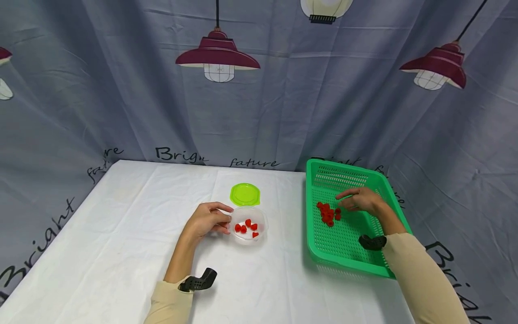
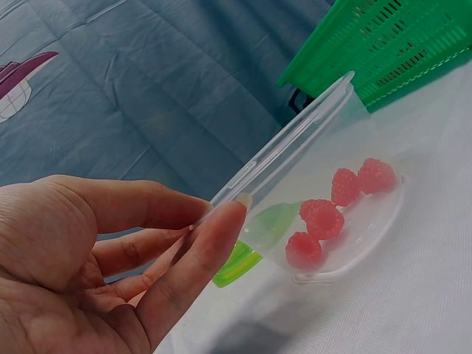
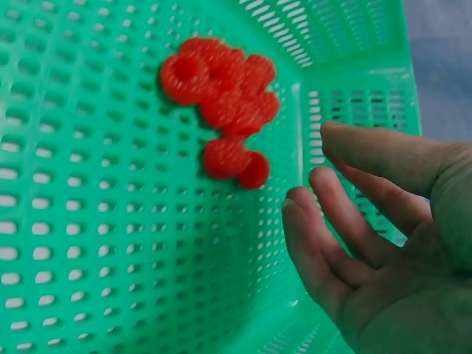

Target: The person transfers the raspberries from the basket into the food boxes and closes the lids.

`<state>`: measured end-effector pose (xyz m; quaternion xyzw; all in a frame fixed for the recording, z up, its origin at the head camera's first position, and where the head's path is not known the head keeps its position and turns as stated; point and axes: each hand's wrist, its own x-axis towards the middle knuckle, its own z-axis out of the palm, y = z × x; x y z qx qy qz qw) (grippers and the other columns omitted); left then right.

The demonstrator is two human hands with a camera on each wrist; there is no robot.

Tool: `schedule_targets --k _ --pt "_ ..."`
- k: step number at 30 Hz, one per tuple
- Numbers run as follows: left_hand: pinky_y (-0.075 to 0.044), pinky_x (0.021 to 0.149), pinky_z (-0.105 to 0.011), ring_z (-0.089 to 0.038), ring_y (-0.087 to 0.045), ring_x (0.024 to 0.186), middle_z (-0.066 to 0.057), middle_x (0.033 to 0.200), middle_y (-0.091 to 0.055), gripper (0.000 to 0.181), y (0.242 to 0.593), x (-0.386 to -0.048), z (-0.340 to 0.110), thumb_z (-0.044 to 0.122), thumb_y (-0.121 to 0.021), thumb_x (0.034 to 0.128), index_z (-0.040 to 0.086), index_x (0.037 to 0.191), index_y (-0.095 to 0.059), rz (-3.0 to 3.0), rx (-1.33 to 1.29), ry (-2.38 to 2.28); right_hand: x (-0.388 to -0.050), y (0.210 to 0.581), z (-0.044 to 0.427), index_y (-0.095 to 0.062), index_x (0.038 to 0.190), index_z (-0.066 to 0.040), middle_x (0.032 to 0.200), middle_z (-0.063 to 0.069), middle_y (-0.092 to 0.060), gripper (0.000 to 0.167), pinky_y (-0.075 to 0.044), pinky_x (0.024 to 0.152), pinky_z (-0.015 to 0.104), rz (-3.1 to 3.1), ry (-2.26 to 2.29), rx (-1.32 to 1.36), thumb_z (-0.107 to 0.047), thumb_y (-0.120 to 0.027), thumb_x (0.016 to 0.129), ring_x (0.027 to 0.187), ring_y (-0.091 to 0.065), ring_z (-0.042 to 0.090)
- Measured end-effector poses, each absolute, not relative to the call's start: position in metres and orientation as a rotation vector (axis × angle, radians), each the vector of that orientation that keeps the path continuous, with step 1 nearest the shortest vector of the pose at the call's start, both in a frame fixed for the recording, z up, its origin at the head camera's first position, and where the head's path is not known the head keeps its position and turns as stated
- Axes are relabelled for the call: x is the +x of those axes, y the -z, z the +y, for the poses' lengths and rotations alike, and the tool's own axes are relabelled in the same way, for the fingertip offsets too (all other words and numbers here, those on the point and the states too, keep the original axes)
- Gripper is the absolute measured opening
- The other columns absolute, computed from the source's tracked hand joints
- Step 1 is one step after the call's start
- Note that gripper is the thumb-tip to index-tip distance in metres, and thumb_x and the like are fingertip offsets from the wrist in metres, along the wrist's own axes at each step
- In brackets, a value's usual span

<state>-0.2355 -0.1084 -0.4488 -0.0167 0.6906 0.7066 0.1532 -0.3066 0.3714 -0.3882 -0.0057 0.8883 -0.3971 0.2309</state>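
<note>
My left hand [image 1: 208,219] pinches the rim of a clear round plastic container [image 2: 361,251] between thumb and fingers. Several red raspberries [image 1: 243,229] lie on the container's bottom, which stands on the white table. Over the green basket [image 1: 344,252], my right hand [image 1: 360,200] hovers with loosely bent fingers and nothing between them. A cluster of raspberries [image 3: 221,88] lies on the basket floor, to the left of the right hand's fingertips and apart from them in the right wrist view.
A bright green lid [image 1: 245,194] lies flat just behind the container. The white-covered table [image 1: 121,234] ends at a grey-blue curtain [image 1: 133,90] printed with lamps and lettering. The basket's raised walls surround the right hand's area.
</note>
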Motion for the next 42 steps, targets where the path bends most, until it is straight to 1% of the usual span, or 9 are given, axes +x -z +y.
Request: schedule_targets --k 4,8,11,14,18,24,33,39,42 --pt "-0.063 0.061 -0.030 -0.016 -0.066 0.051 -0.008 0.072 -0.062 0.033 0.448 -0.236 -0.108 -0.003 -0.070 0.0865 -0.010 0.119 -0.065 1.971 -0.034 -2.030 -0.305 0.393 0.378 -0.058 0.139 0.004 0.134 0.024 -0.063 0.041 -0.052 0.105 0.053 2.422 1.046 0.008 -0.010 -0.059 0.101 0.128 -0.057 0.044" --pt "-0.063 0.060 -0.030 -0.016 -0.066 0.051 -0.008 0.071 -0.062 0.034 0.448 -0.236 -0.108 -0.003 -0.071 0.0863 -0.010 0.119 -0.065 1.965 -0.039 -2.036 -0.304 0.396 0.381 -0.063 0.134 0.002 0.135 0.023 -0.063 0.038 -0.054 0.103 0.051 2.390 1.015 0.000 -0.014 -0.063 0.099 0.126 -0.060 0.041" --pt "-0.063 0.060 -0.030 -0.015 -0.065 0.052 -0.008 0.070 -0.062 0.034 0.447 -0.235 -0.108 -0.004 -0.071 0.0865 -0.011 0.120 -0.065 1.957 -0.041 -2.042 -0.303 0.399 0.382 -0.068 0.128 0.001 0.135 0.021 -0.063 0.034 -0.057 0.100 0.048 2.380 1.009 0.009 -0.014 -0.067 0.097 0.120 -0.064 0.037" --pt "-0.063 0.060 -0.030 -0.015 -0.065 0.053 -0.008 0.070 -0.062 0.034 0.448 -0.235 -0.108 -0.004 -0.071 0.0866 -0.010 0.120 -0.065 1.955 -0.038 -2.040 -0.302 0.404 0.381 -0.071 0.123 0.001 0.133 0.020 -0.064 0.031 -0.059 0.097 0.045 2.361 1.023 0.021 -0.011 -0.070 0.094 0.114 -0.067 0.032" --pt "-0.063 0.060 -0.030 -0.015 -0.066 0.051 -0.008 0.070 -0.062 0.035 0.448 -0.234 -0.108 -0.002 -0.071 0.0866 -0.010 0.120 -0.065 1.964 -0.034 -2.034 -0.301 0.407 0.379 -0.071 0.120 0.004 0.129 0.022 -0.065 0.031 -0.060 0.093 0.044 2.343 1.046 0.029 -0.009 -0.071 0.093 0.107 -0.070 0.029" --pt "-0.063 0.060 -0.029 -0.015 -0.066 0.051 -0.008 0.070 -0.063 0.034 0.448 -0.234 -0.109 -0.002 -0.071 0.0870 -0.010 0.120 -0.065 1.963 -0.032 -2.039 -0.302 0.408 0.374 -0.072 0.117 0.003 0.128 0.020 -0.065 0.029 -0.062 0.090 0.043 2.377 1.018 0.046 -0.008 -0.072 0.091 0.101 -0.071 0.026" --pt "-0.063 0.061 -0.030 -0.016 -0.067 0.052 -0.008 0.071 -0.063 0.033 0.450 -0.235 -0.109 -0.002 -0.071 0.0876 -0.010 0.119 -0.065 1.972 -0.029 -2.030 -0.302 0.406 0.371 -0.074 0.113 0.004 0.123 0.021 -0.068 0.026 -0.062 0.090 0.043 2.406 0.976 0.034 -0.005 -0.073 0.089 0.101 -0.071 0.026" --pt "-0.063 0.061 -0.030 -0.016 -0.067 0.052 -0.008 0.072 -0.063 0.032 0.451 -0.236 -0.109 -0.002 -0.071 0.0876 -0.009 0.118 -0.066 1.979 -0.035 -2.024 -0.298 0.400 0.370 -0.072 0.115 0.005 0.130 0.026 -0.064 0.026 -0.060 0.094 0.047 2.414 0.974 -0.010 -0.006 -0.070 0.092 0.108 -0.069 0.034" --pt "-0.063 0.061 -0.030 -0.016 -0.068 0.052 -0.008 0.072 -0.063 0.032 0.451 -0.236 -0.109 -0.002 -0.070 0.0876 -0.009 0.118 -0.066 1.980 -0.036 -2.027 -0.297 0.394 0.369 -0.072 0.117 0.004 0.129 0.025 -0.065 0.028 -0.058 0.096 0.051 2.431 0.973 -0.044 -0.010 -0.068 0.093 0.110 -0.068 0.036"
